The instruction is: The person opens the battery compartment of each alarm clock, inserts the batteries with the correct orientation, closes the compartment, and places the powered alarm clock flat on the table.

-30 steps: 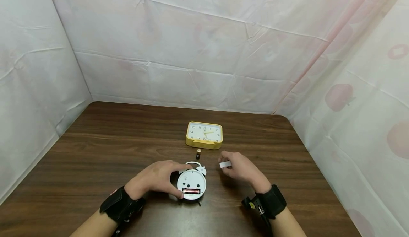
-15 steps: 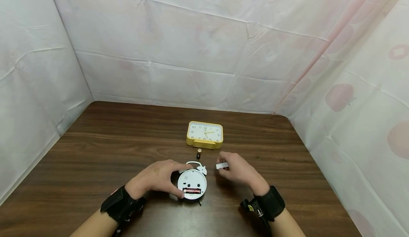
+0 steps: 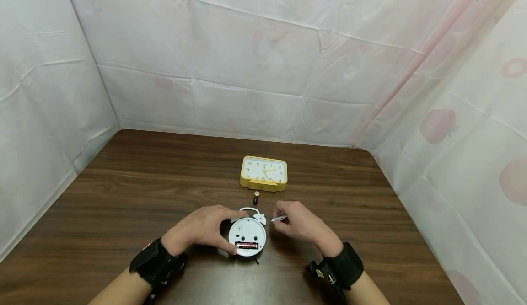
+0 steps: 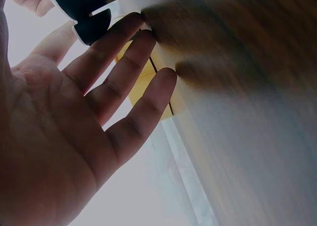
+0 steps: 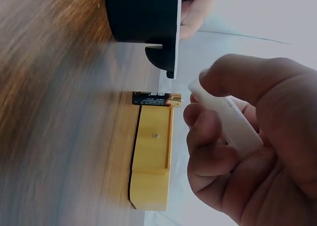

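Note:
A white twin-bell alarm clock (image 3: 249, 230) lies with its back facing up, its compartment uncovered and a red-and-black battery (image 3: 247, 246) lying inside. My left hand (image 3: 203, 229) grips the clock's left side, thumb low and index finger near the bells. In the left wrist view, the other fingers (image 4: 153, 97) are spread with their tips at the tabletop. Just right of the clock, my right hand (image 3: 303, 223) pinches a thin white battery cover (image 5: 230, 122) between thumb and fingers. In the head view the cover appears nearly edge-on, pointing at the clock.
Beyond the clock, a second battery (image 3: 256, 198) stands upright on the brown wooden table (image 3: 164, 177). Behind it a yellow rectangular clock (image 3: 263, 172) lies face up. White patterned curtains (image 3: 255, 67) enclose the table's back and sides.
My right hand has moved left and slightly down toward the white clock, and the cover has turned from showing its flat face to nearly edge-on. The left hand and clock have stayed put.

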Tool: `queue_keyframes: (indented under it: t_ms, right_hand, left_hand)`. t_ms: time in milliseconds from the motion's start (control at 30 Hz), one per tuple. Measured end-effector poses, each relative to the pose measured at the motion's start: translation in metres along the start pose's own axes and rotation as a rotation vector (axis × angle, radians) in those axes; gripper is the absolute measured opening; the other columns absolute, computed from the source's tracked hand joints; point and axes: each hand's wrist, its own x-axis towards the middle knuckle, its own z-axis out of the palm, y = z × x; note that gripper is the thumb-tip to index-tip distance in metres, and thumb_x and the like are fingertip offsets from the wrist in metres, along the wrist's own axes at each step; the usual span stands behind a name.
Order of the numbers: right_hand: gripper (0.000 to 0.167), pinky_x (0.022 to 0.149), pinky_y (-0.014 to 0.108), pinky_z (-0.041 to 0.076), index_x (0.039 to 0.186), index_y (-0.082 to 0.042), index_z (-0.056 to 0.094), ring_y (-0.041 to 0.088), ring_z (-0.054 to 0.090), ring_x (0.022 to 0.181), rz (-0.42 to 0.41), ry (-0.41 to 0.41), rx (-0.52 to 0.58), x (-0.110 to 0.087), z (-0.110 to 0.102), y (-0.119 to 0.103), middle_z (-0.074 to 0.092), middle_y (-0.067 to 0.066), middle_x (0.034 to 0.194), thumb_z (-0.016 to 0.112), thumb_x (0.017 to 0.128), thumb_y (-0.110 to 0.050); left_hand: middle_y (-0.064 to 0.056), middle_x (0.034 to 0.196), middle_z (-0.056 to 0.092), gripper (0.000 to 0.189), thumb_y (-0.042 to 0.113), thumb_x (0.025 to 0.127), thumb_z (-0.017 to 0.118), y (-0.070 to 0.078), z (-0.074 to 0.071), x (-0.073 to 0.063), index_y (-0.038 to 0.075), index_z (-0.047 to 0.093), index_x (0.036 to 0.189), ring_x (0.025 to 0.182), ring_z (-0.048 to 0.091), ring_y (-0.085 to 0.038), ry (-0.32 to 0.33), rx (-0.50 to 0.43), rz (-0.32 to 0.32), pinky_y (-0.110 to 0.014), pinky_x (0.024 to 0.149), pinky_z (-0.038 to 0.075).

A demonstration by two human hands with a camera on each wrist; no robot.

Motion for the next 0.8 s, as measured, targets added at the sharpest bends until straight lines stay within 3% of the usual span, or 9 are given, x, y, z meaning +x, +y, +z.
queue_keyframes:
  t_ms: [200, 367, 633, 800]
  right_hand:
    - [0.009, 0.070, 0.022, 0.051, 0.083, -0.019, 0.065, -0.001, 0.058, 0.075, -0.068, 0.026, -0.033, 0.0008, 0.0001, -0.0026, 0.062, -0.013, 0.080, 0.064, 0.091, -0.017]
    - [0.006, 0.069, 0.020, 0.050, 0.089, -0.022, 0.076, -0.003, 0.059, 0.078, -0.147, 0.051, -0.097, 0.0000, -0.0003, -0.0059, 0.067, -0.015, 0.083, 0.071, 0.087, -0.025]
    - [0.012, 0.073, 0.023, 0.050, 0.094, -0.028, 0.078, 0.000, 0.061, 0.085, -0.131, 0.095, -0.190, -0.0024, -0.0006, -0.0090, 0.072, -0.017, 0.091, 0.072, 0.084, -0.031]
    - [0.012, 0.074, 0.022, 0.051, 0.096, -0.020, 0.077, 0.001, 0.062, 0.084, -0.172, 0.066, -0.133, -0.0005, -0.0007, -0.0090, 0.071, -0.011, 0.090, 0.070, 0.087, -0.024]
  left_hand:
    - [0.015, 0.119, 0.064, 0.085, 0.069, 0.062, 0.075, -0.0001, -0.0002, 0.0001, 0.037, 0.051, 0.138, 0.102, 0.058, -0.003, -0.004, -0.009, -0.005, -0.028, 0.082, 0.048]
    - [0.015, 0.118, 0.065, 0.086, 0.070, 0.062, 0.074, -0.0002, -0.0002, -0.0002, 0.037, 0.051, 0.138, 0.103, 0.058, -0.004, -0.003, -0.013, -0.005, -0.029, 0.082, 0.048]
    - [0.016, 0.119, 0.064, 0.085, 0.070, 0.062, 0.074, 0.0001, -0.0006, -0.0003, 0.037, 0.052, 0.138, 0.103, 0.058, -0.004, -0.007, -0.015, -0.002, -0.029, 0.082, 0.048]
    - [0.017, 0.118, 0.064, 0.083, 0.067, 0.063, 0.075, 0.0002, -0.0010, 0.0007, 0.038, 0.052, 0.137, 0.100, 0.058, -0.002, -0.010, -0.014, 0.009, -0.028, 0.080, 0.048]
